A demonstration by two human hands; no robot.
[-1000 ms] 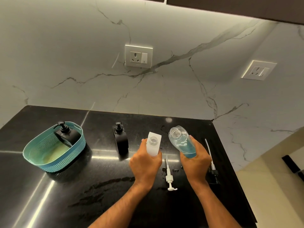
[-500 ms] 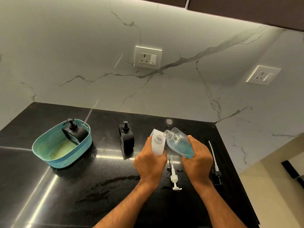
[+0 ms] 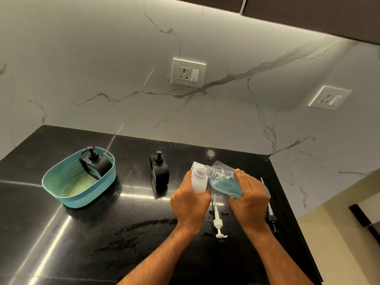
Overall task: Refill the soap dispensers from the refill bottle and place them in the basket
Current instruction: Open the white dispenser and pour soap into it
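Hands both clamped: left hand [image 3: 190, 204] around white dispenser [image 3: 197, 183], right hand [image 3: 249, 199] around refill bottle [image 3: 223, 181].

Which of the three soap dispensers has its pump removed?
The white rectangular dispenser held in the left hand; its neck is open. Both black dispensers keep their pumps.

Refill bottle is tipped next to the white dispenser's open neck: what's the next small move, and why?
Probably tip the refill bottle a little further, so its mouth sits right over the white dispenser's open neck. The right hand holds it tilted, mouth at the neck, but the blue soap sits low in the body and none shows in the mouth. The left hand grips the dispenser.
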